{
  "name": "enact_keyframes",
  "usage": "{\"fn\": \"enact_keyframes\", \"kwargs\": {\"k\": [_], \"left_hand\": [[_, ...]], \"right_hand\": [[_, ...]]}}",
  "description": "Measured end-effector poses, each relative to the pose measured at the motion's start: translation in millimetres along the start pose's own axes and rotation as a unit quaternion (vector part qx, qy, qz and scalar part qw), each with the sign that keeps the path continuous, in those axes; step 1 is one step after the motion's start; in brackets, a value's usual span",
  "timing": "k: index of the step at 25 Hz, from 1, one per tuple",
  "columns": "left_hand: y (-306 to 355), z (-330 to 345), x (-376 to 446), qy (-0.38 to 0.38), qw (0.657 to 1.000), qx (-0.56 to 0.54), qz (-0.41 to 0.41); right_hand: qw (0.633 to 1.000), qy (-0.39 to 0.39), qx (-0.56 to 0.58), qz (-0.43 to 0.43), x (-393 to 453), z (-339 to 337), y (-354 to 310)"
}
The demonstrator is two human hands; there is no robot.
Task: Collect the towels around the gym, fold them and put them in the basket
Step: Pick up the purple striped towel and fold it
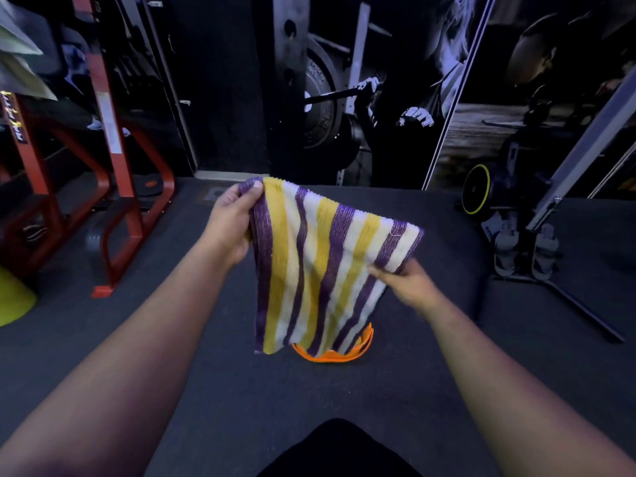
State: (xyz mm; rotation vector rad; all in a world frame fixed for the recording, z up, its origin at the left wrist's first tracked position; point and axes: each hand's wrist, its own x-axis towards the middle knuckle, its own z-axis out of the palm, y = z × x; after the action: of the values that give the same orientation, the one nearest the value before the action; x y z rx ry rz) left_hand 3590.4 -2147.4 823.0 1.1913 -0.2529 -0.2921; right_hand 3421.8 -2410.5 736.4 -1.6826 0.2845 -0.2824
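Above floor, striped towel [320,263] being held hanging, long axis vertical: left hand [229,225] pinching top corner, right hand [409,287] pinching opposite edge, lower.

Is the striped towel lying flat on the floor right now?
No, the striped towel hangs in the air, pinched at its top corners by the left hand and the right hand, above the dark floor.

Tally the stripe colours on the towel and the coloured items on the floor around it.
Towel stripe colours: 3 (purple, yellow, white)
Orange rim showing under the towel: 1
Yellow-green cone at the left edge: 1
Red frame: 1
Total floor items: 3
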Motion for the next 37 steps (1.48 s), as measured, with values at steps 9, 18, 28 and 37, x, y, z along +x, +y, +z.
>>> {"fn": "enact_keyframes", "kwargs": {"k": [9,18,28,37], "left_hand": [[-41,-18,-10,-0.024,0.991,0.017,-0.128],[-99,-53,-31,-0.019,0.984,0.021,-0.177],[-106,-40,-26,0.088,0.972,0.183,-0.121],[-88,-39,1,-0.064,0.905,0.419,-0.036]], "right_hand": [[0.976,-0.084,0.171,0.109,13,-20,-2],[0.975,0.039,0.168,0.141,2,-6,25],[0.986,0.113,0.048,0.110,16,-15,39],[0.992,0.053,-0.102,0.050,32,-29,23]]}}
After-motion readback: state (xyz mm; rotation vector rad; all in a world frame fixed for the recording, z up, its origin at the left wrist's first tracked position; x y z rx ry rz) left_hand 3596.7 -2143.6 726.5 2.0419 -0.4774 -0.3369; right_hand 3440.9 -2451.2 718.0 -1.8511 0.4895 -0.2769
